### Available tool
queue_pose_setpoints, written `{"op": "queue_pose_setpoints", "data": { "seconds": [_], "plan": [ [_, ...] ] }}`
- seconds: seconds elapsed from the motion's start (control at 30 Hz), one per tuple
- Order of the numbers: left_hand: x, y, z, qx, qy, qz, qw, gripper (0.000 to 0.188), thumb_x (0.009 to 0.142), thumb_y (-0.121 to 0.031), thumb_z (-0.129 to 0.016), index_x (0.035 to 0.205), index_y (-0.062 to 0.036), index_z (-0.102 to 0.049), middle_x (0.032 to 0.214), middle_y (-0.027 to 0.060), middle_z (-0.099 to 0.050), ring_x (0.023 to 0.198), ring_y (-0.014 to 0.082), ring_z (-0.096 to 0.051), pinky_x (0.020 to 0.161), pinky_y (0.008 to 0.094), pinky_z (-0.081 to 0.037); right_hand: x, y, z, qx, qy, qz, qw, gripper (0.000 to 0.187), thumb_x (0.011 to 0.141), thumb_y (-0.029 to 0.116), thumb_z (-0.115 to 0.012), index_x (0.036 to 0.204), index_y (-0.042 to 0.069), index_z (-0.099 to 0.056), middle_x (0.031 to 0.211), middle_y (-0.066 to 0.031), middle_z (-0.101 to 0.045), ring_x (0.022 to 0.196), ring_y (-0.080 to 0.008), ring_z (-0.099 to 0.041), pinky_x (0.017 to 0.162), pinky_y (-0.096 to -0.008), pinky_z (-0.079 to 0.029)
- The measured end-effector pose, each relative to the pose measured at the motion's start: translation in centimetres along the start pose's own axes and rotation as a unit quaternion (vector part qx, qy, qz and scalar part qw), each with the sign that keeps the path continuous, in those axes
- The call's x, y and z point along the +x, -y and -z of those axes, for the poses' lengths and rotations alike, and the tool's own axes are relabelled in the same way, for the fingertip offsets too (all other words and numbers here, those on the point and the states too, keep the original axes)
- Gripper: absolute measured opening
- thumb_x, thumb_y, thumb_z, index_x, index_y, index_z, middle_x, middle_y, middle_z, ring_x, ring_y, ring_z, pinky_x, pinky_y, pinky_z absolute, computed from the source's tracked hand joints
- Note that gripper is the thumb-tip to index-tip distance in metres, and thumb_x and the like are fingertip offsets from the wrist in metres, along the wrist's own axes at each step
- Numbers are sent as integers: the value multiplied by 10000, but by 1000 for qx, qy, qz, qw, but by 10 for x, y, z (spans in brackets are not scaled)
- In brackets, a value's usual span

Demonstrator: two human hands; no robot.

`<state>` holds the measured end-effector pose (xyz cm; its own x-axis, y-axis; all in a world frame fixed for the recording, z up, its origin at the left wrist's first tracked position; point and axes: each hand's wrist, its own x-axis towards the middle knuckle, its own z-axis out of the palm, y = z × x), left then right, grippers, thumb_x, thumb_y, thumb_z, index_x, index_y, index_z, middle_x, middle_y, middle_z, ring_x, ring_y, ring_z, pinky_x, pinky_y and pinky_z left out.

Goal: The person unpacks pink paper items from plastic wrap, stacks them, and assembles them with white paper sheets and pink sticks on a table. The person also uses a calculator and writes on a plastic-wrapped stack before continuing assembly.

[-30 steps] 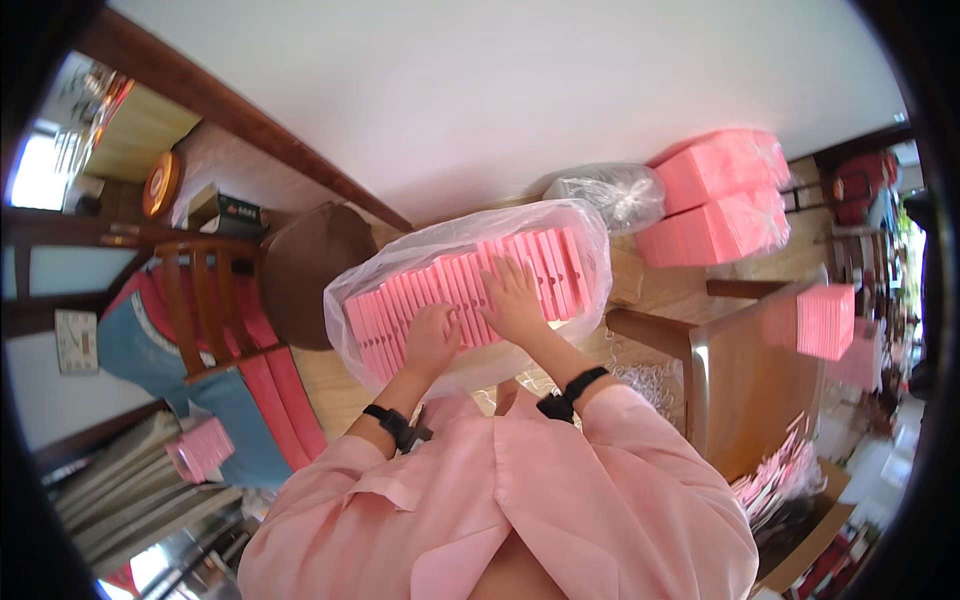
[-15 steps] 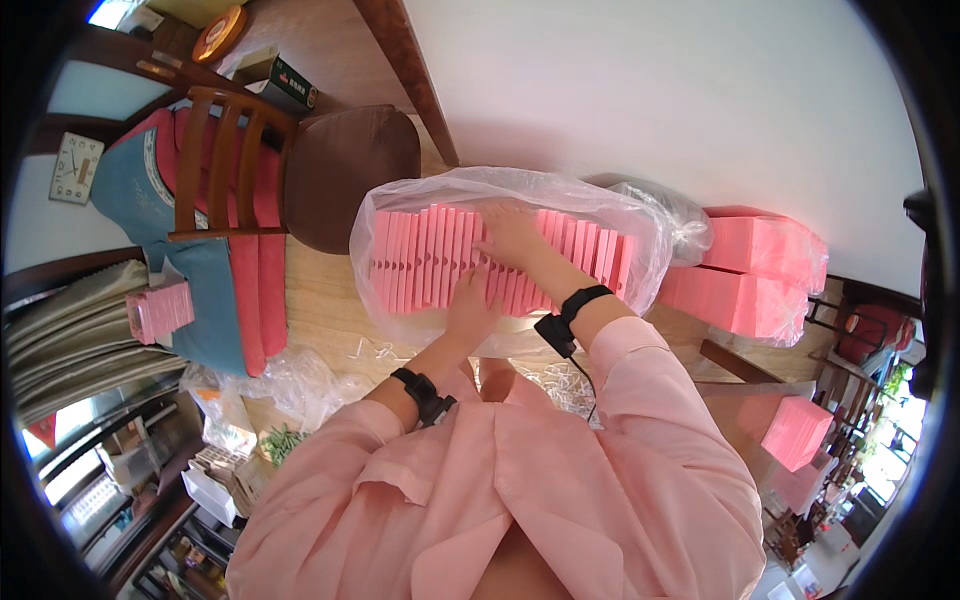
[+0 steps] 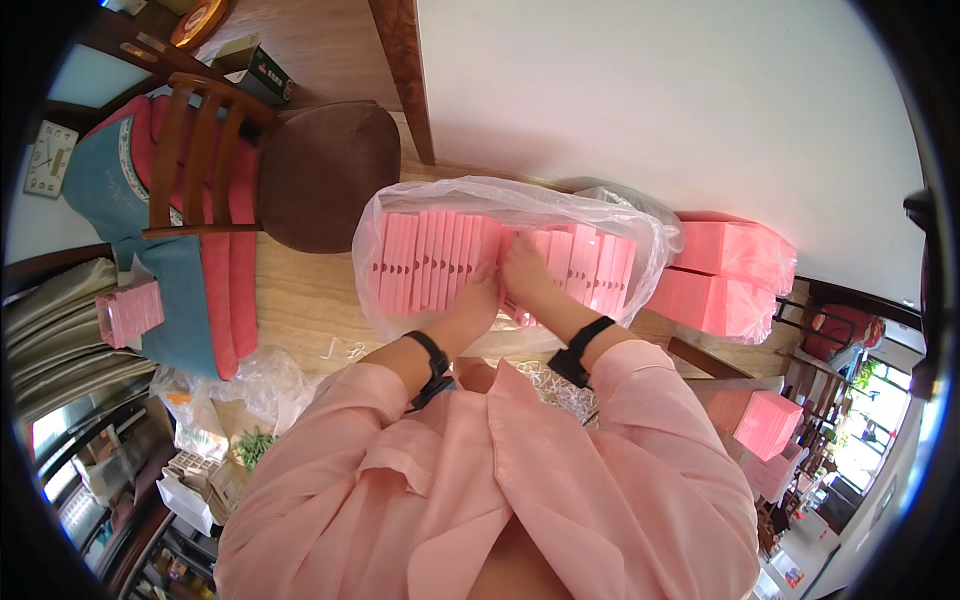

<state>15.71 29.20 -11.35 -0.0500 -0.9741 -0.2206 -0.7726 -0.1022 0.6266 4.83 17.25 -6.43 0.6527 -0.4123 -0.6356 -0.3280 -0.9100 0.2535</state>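
At the centre of the frame there is a long row of thin pink pieces (image 3: pixel 428 262), which stand on their edges, close one against another, inside a clear plastic bag (image 3: pixel 540 193). The pieces are flat and of a soft, matt pink; along the middle of the row, many of them show a small dark mark of half-round shape, and these marks make a broken line. On the left part of the row the edges look quite even, while on the right part some tops stand unevenly and a few edges look paler. The bag is open at the top, and its wrinkled, milky rim goes around the row. The person's left hand (image 3: pixel 478 302) and right hand (image 3: pixel 527 272) are near each other at the middle of the row, with fingers bent downward among the pieces; the fingertips are hidden, so one cannot tell if they grasp any piece.
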Motion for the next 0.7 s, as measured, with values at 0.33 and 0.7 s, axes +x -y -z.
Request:
{"op": "queue_pose_setpoints", "data": {
  "seconds": [0.33, 0.7],
  "plan": [
    [63, -22, -17, -795, -28, 364, 484, 690, 1062, -532, -254, 1559, -54, -298, 1587, 128, -364, 1445, 264, -351, 1199, 345, -246, 69, 46, -64, -970, 139, 189, 62, 789, 984, 622, -385, 1582, 124, -251, 1636, -94, -272, 1507, -293, -222, 1245, -483, -101],
    [57, 0, -34, -733, -45, 440, 517, 715, 1044, -582, -277, 1544, -74, -329, 1573, 100, -390, 1439, 233, -354, 1186, 325, -251, 90, 54, -99, -467, 15, -52, 883, 544, 973, 409, -497, 1449, 148, -526, 1484, -73, -526, 1382, -294, -458, 1181, -586, -153]
  ]
}}
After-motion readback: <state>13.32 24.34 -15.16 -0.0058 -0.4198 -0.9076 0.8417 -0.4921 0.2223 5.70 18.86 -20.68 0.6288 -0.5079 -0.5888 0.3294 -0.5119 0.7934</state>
